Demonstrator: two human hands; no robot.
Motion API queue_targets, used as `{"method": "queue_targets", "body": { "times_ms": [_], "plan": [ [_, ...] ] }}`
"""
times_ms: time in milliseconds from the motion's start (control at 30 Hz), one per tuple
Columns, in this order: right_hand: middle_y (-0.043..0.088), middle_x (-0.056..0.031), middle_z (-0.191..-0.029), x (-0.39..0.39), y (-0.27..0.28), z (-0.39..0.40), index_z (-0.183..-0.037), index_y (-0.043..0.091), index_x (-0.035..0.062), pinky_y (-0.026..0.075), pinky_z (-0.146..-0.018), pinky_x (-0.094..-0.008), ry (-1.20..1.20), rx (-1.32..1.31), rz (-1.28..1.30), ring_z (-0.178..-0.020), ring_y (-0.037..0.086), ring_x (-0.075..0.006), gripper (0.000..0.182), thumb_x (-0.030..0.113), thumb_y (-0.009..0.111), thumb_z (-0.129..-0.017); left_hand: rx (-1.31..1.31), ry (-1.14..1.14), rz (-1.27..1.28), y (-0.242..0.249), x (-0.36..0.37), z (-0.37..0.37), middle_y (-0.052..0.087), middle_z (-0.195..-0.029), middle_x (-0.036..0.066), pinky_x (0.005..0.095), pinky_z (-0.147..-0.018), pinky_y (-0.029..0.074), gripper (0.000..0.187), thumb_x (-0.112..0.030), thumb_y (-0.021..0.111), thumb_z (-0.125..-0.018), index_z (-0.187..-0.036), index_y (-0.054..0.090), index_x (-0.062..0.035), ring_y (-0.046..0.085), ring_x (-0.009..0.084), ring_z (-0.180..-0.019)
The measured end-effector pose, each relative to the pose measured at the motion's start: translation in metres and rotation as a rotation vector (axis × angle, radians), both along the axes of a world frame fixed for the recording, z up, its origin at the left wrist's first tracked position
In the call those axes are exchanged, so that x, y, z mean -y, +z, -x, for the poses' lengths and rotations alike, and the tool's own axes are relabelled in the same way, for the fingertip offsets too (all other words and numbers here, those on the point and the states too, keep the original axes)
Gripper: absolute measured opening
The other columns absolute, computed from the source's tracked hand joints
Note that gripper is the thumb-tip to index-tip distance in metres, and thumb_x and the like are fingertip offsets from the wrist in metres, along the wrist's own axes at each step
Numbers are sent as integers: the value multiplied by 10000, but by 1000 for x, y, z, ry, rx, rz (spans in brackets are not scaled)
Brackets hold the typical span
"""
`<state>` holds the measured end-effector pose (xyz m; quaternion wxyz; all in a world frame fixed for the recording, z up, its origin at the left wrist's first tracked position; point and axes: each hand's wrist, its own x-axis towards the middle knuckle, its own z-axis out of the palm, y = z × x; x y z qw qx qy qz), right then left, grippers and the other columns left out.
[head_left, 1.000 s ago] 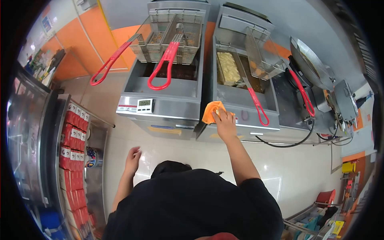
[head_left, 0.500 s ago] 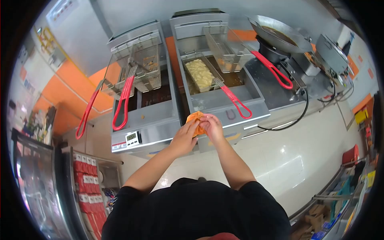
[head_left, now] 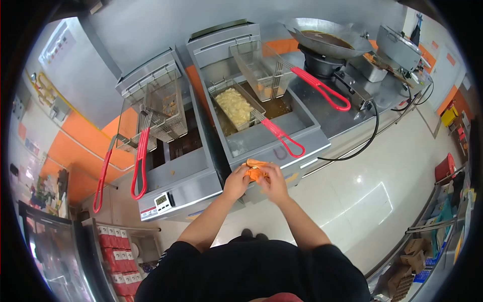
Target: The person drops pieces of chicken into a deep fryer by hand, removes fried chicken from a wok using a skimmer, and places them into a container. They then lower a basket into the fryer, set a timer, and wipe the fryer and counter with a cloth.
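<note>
My left hand (head_left: 235, 183) and my right hand (head_left: 275, 184) are close together in front of the right fryer (head_left: 308, 139). Between them is a crumpled orange cloth (head_left: 256, 171), gripped by the fingers of both hands. Just beyond, a wire basket with a red handle (head_left: 285, 139) sits in the fryer's oil, full of pale yellow food (head_left: 234, 107) amid bubbles. A second wire basket (head_left: 251, 63) hangs raised at the back of that fryer, its red handle pointing right.
The left fryer (head_left: 193, 173) carries two raised baskets with red handles (head_left: 140, 168) and a small digital timer (head_left: 162, 202). To the right, a wok (head_left: 327, 41) of dark liquid stands on a burner, near a metal pot (head_left: 397, 48). A black hose (head_left: 375, 132) loops over the counter edge.
My view has turned and shifted, so the fryers appear tilted. My hands have drawn back slightly, and my left hand, earlier laid over the orange cloth, now grips its side.
</note>
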<state>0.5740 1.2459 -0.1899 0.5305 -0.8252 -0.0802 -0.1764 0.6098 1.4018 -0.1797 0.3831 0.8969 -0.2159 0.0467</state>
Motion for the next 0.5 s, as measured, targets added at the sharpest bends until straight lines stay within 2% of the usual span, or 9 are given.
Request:
{"method": "queue_targets", "body": {
  "times_ms": [33,67,133,167,267,300,400,433,500],
  "plan": [
    [494,-189,-1068,-1,36,20,-1130,490,93,383,-896,-355,-55,128,245,-1002,488,-308,380,102,583,-762,-88,-9,33,4,-1,1,545,-992,154,342,-748,447,241,-92,493,-780,-1011,512,-25,547,308,-893],
    [488,-198,-1085,-4,55,32,-1134,496,101,367,-918,-368,-107,249,487,-1047,462,-332,402,74,594,-745,-306,-28,116,15,4,6,549,-993,158,337,-740,447,232,-98,491,-791,-1010,512,-25,556,293,-893],
    [475,-194,-1120,-6,54,41,-1139,504,118,366,-918,-374,14,189,333,-1092,421,-345,435,26,589,-722,-757,-63,265,37,9,23,557,-996,168,328,-723,447,215,-111,485,-811,-1007,511,-26,573,265,-893],
    [469,-192,-1138,-4,57,39,-1141,508,126,366,-918,-377,76,170,265,-1114,401,-352,455,2,586,-710,-536,-236,106,41,6,24,533,-1089,151,310,-800,424,258,-115,473,-851,-1095,473,-33,547,199,-967],
    [453,-189,-1169,28,94,14,-1129,516,134,366,-916,-377,149,66,265,-1104,417,-347,458,-14,575,-700,-577,-444,686,65,-9,39,455,-1213,110,313,-908,367,331,-97,465,-870,-1189,405,-34,471,175,-1070],
    [440,-186,-1189,32,121,-6,-1132,512,152,372,-912,-383,144,102,308,-1109,414,-350,482,-37,556,-691,-547,-490,762,56,-19,33,409,-1246,90,319,-975,303,389,-95,456,-883,-1249,338,-37,410,176,-1131],
    [432,-184,-1201,33,147,-95,-1125,516,153,392,-884,-397,70,92,595,-1089,424,-362,449,-8,550,-707,-609,-422,723,60,-33,23,431,-1209,88,315,-966,314,379,-102,459,-883,-1239,347,-38,409,179,-1133],
    [424,-187,-1206,32,135,-130,-1133,511,155,397,-874,-402,71,120,738,-1079,428,-369,449,5,549,-712,-720,-478,751,56,-31,20,449,-1175,86,307,-948,329,393,-129,470,-884,-1243,337,-39,417,171,-1118],
    [477,-180,-1136,37,99,-197,-1094,541,120,411,-860,-382,162,74,805,-1027,469,-352,407,-12,539,-710,-859,-544,647,53,-21,18,449,-1191,86,315,-946,325,408,-127,459,-889,-1261,316,-39,411,161,-1118]
  ]
}}
